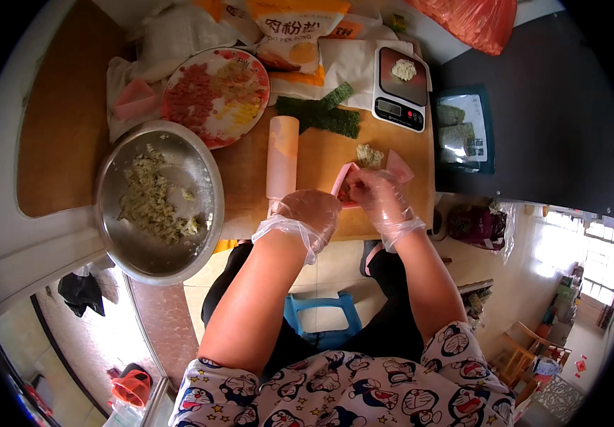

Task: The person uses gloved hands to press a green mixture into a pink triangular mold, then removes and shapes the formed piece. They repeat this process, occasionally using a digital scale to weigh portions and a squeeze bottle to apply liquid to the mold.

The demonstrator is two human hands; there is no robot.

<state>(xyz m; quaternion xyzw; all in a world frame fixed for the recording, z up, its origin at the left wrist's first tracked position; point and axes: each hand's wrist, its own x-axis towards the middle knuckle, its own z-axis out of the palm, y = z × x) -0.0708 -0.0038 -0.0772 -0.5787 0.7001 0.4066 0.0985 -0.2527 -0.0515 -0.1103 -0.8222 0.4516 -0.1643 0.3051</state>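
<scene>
Both hands wear clear plastic gloves. My left hand [309,213] lies at the left side of a pink triangular mold [342,176] holding reddish filling; its fingertips are partly hidden. My right hand [381,196] reaches over the mold with bent fingers at the filling; whether they pinch some cannot be told. Just behind the mold is a clump of rice mixture [369,155], beside another pink plastic piece [399,166]. A pink-and-orange cylinder [283,157] stands left of the mold. Dark green seaweed strips [333,118] lie behind it.
A steel bowl [213,200] of rice mixture stands at the left, near a patterned plate [263,115] of diced fillings. A digital scale [398,114] with a white clump is at back right. Food packets [296,37] lie behind; a seaweed pack [464,131] rests on the dark surface.
</scene>
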